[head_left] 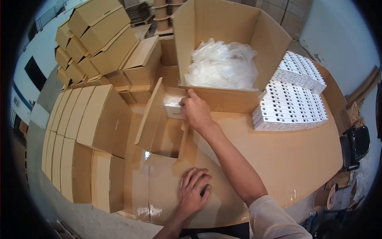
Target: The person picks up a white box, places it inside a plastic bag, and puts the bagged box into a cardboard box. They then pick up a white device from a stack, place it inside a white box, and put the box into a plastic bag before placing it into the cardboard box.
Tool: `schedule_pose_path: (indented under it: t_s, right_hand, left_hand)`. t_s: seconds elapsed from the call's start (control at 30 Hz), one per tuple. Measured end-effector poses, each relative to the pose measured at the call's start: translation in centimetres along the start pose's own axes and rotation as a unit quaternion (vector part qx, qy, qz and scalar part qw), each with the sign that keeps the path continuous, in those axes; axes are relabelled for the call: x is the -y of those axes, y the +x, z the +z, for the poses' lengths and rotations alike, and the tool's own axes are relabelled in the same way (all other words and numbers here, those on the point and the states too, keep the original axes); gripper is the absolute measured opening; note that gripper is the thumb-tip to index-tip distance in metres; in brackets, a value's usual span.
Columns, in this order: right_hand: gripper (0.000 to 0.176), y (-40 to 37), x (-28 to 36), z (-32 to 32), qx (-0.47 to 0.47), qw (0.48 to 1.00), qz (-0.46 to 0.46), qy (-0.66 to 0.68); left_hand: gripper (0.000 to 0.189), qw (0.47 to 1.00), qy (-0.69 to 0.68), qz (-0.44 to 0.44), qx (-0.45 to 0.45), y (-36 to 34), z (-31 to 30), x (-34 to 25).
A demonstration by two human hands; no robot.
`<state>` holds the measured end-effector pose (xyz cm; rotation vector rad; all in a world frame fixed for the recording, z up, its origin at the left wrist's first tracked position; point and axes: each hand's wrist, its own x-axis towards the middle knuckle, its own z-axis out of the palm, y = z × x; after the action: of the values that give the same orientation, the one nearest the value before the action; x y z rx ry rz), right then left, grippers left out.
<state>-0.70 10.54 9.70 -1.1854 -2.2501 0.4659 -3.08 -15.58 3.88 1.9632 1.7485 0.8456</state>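
A narrow open cardboard box (161,135) stands on the cardboard-covered table, its long flap raised on the left side. At its far end sits a small white box (172,111) with clear plastic over its top. My right hand (197,110) reaches into that end, fingers closed at the right edge of the white box; the fingertips are partly hidden. My left hand (193,189) lies on the table nearer to me, palm down, with its fingers stretched out and slightly bent, holding nothing.
A large open carton (234,101) holding clear plastic bags (223,67) stands behind my right hand. Stacked white boxes (292,105) are at the right. Closed brown boxes (97,115) line the left, with more cartons (99,36) piled behind. A black chair (356,145) stands beyond the right edge.
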Motion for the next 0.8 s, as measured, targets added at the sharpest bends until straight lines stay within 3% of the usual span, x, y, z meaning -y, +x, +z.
schedule_pose_path:
  t_s: [0.17, 0.3, 0.4, 0.5, 0.6, 0.8]
  right_hand:
    - [0.022, -1.3, 0.2, -2.3, 0.057, 0.996, 0.020, 0.067]
    - [0.037, -4.3, -3.7, -2.4, -0.007, 0.981, -0.127, 0.149]
    - [0.040, -7.5, -6.1, -5.4, 0.001, 0.983, -0.140, 0.115]
    - [0.034, -10.2, -7.2, -11.6, 0.119, 0.971, -0.082, 0.192]
    - [0.023, -11.7, -9.9, -16.5, 0.138, 0.967, -0.047, 0.210]
    - [0.021, -10.4, -17.8, -22.6, -0.096, 0.988, 0.071, 0.097]
  left_hand:
    - [0.049, 0.998, 0.059, 0.018, -0.002, 3.4, 1.3, -0.6]
    - [0.054, 0.995, 0.084, 0.040, -0.022, 6.3, 2.6, -0.4]
    - [0.056, 0.994, 0.098, 0.032, -0.031, 8.3, 3.6, -0.3]
    - [0.057, 0.993, 0.113, 0.022, -0.037, 10.3, 4.3, 0.0]
    - [0.057, 0.992, 0.120, 0.019, -0.046, 12.5, 5.0, 0.4]
    - [0.057, 0.992, 0.118, 0.010, -0.051, 15.3, 5.7, 0.9]
